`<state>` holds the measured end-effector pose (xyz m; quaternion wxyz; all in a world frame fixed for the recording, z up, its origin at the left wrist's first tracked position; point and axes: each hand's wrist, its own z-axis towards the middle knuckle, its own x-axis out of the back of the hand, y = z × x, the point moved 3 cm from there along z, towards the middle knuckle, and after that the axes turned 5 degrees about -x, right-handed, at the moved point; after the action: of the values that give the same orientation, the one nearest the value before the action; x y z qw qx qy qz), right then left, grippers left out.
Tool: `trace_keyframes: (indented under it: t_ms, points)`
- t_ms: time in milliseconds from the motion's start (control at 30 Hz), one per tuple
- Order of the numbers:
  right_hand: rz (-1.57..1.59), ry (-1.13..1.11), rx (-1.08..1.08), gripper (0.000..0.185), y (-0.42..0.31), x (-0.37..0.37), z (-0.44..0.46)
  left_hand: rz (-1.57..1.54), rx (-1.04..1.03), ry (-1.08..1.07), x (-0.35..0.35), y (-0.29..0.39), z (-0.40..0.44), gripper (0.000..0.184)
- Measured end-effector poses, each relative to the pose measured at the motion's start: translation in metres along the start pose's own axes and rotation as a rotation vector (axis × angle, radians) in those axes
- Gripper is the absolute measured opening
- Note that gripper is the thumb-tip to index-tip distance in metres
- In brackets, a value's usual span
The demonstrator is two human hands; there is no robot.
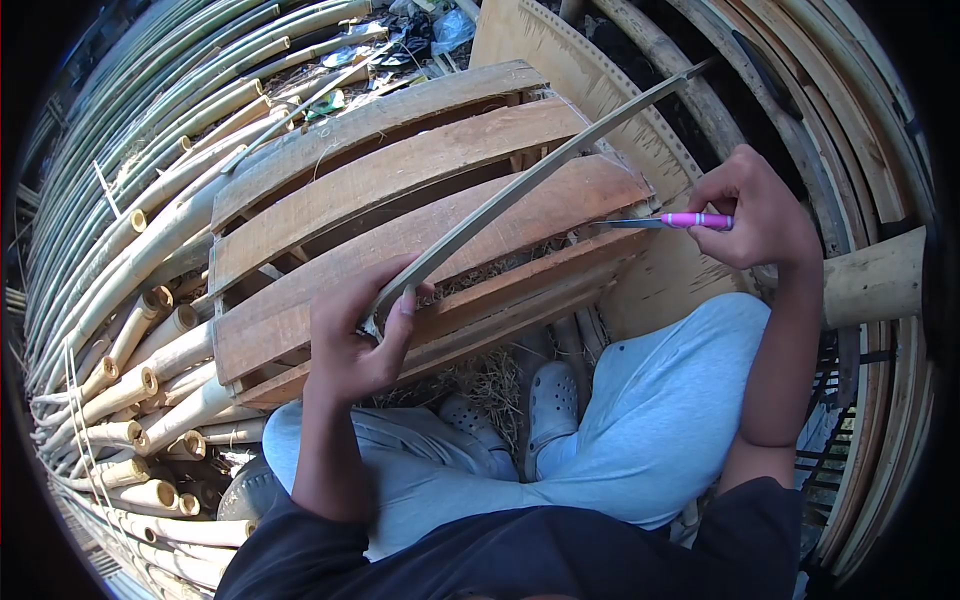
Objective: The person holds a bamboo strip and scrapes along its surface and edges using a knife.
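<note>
My left hand (358, 335) is closed around the lower end of a long, flat bamboo strip (532, 184). The strip slants up and to the right across a slatted wooden crate (420, 150), its far end reaching past the crate's right side. To the right, my right hand (757, 212) grips a small knife (697, 220) by its pink handle. Its thin blade points left, over the crate's near right corner and apart from the strip. Part of the strip's lower end is hidden by my left fingers.
Stacked bamboo poles (170, 225) fill the left side. A curved plywood sheet (650, 275) stands behind and right of the crate. Long wooden boards (850, 110) and a thick bamboo pole (872, 280) lie at the right. My legs and grey clogs (552, 400) are close below the crate.
</note>
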<state>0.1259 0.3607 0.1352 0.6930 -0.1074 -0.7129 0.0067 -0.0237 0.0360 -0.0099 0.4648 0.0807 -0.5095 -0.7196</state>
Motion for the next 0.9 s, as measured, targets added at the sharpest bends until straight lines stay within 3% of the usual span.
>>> trace_keyframes:
  t_ms: [67, 200, 267, 367, 567, 900]
  points:
    - [0.083, -0.106, -0.17, 0.02, 0.005, 0.001, -0.001, -0.005, -0.001, 0.004, 0.0, 0.0, 0.0, 0.031]
    - [0.339, -0.08, -0.216, 0.02, 0.03, -0.009, -0.008, 0.01, 0.016, -0.02, 0.001, 0.002, 0.0, 0.03]
    - [0.481, -0.355, -0.396, 0.019, 0.041, -0.014, -0.009, 0.009, 0.029, -0.037, 0.0, 0.004, 0.0, 0.03]
    - [0.497, -0.514, -0.477, 0.02, 0.054, -0.027, -0.005, -0.001, 0.032, -0.037, 0.0, 0.004, 0.0, 0.031]
    - [0.43, -0.683, -0.493, 0.026, 0.062, -0.052, 0.008, -0.01, 0.03, -0.036, 0.0, 0.004, 0.0, 0.031]
    - [0.365, -0.72, -0.406, 0.021, 0.05, -0.064, 0.019, 0.02, -0.007, -0.033, 0.001, 0.004, 0.001, 0.032]
